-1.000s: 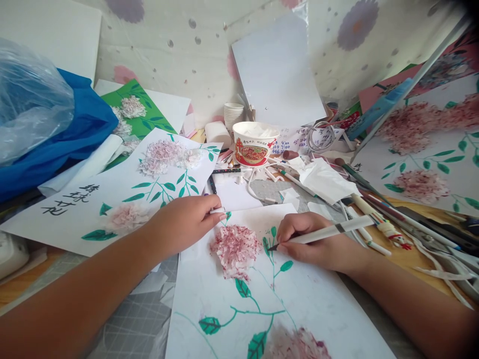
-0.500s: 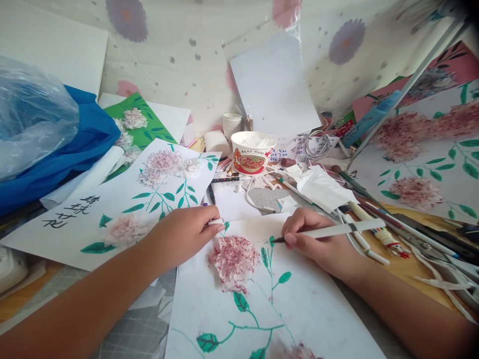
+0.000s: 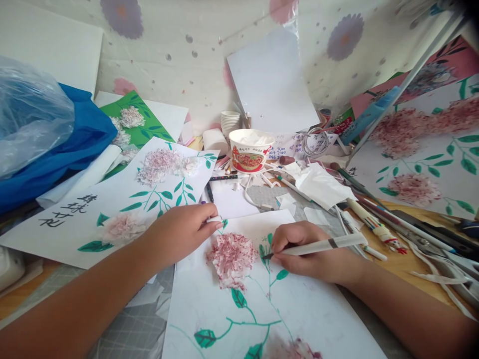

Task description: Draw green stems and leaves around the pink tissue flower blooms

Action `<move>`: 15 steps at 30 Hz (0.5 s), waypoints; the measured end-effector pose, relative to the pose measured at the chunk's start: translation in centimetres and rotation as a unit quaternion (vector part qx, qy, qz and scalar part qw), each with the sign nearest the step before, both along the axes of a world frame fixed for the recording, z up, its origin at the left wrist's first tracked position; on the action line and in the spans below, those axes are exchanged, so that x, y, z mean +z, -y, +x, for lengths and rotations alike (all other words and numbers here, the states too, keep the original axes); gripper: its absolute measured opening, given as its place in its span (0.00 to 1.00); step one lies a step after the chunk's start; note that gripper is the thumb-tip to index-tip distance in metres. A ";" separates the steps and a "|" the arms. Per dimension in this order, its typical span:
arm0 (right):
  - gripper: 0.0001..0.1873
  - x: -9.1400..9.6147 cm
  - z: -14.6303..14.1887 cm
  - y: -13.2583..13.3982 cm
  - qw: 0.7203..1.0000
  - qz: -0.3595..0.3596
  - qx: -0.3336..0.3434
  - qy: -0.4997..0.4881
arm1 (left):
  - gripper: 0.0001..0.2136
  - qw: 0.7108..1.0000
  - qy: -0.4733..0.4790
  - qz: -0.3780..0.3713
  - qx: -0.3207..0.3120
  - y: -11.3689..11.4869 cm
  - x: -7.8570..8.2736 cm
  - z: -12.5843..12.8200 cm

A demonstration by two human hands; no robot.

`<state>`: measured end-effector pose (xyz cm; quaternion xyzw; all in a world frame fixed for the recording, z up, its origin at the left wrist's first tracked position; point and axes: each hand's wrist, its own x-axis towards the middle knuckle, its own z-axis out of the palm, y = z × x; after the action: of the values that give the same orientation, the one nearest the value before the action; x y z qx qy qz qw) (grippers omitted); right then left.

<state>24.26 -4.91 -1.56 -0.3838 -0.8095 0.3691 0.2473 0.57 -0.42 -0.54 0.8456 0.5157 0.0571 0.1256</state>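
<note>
My right hand (image 3: 305,249) grips a white marker pen (image 3: 325,245), its dark tip at a green leaf on the white paper sheet (image 3: 318,319) in front of me. My left hand (image 3: 190,227) rests at that sheet's upper left edge, and a small white pen cap (image 3: 214,219) sticks out between thumb and forefinger. Between the hands, a crumpled-paper flower (image 3: 232,260), white with dark red flecks, is on the sheet. Green stems and leaves run below it, some leaves with dark vein lines. Another flower (image 3: 295,349) is cut off by the bottom edge of the view.
A second flower picture (image 3: 123,194) with black writing lies at left, beside a blue bag (image 3: 90,124). A paper bowl (image 3: 251,152) stands behind the sheet among pens and paper scraps. Scissors (image 3: 430,254) and brushes lie right, before a leaning flower picture (image 3: 415,159).
My right hand has moved the marker pen down and left, from the topmost leaf to a leaf lower on the stem. The left hand stays at the sheet's edge; the view shifts slightly.
</note>
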 end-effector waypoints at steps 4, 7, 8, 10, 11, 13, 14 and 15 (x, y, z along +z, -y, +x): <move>0.06 -0.1 0.1 -0.1 1.000 -0.010 -0.008 -0.021 | 0.11 1.000 0.001 -0.003 0.000 0.0 -0.1 -0.1; 0.08 -0.4 0.7 -0.2 0.993 -0.025 -0.073 -0.084 | 0.11 1.000 0.000 -0.003 -0.001 -0.1 -0.1 -0.1; 0.08 -0.5 0.9 -0.3 0.990 -0.026 -0.091 -0.102 | 0.12 1.000 0.000 -0.003 -0.002 -0.1 -0.1 -0.1; 0.08 -0.5 1.3 -0.4 0.989 -0.019 -0.102 -0.110 | 0.11 1.000 0.000 -0.001 -0.004 -0.1 -0.1 -0.1; 0.08 -0.4 1.5 -0.4 0.990 -0.013 -0.099 -0.101 | 0.11 1.000 0.000 -0.001 -0.004 -0.1 -0.1 -0.1; 0.08 -0.3 1.7 -0.5 0.993 0.012 -0.095 -0.064 | 0.11 1.000 0.000 -0.004 -0.002 -0.1 -0.1 -0.1; 0.07 -0.2 1.7 -0.6 0.994 0.029 -0.098 -0.042 | 0.11 1.000 0.000 -0.006 -0.001 0.0 -0.1 -0.1; 0.07 -0.1 1.7 -0.7 0.994 0.045 -0.101 -0.020 | 0.11 1.000 0.001 -0.007 0.000 0.0 0.0 -0.1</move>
<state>26.00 -4.24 -1.70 -0.4448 -0.7772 0.3126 0.3168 0.45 -0.38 -0.58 0.8445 0.5162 0.0540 0.1319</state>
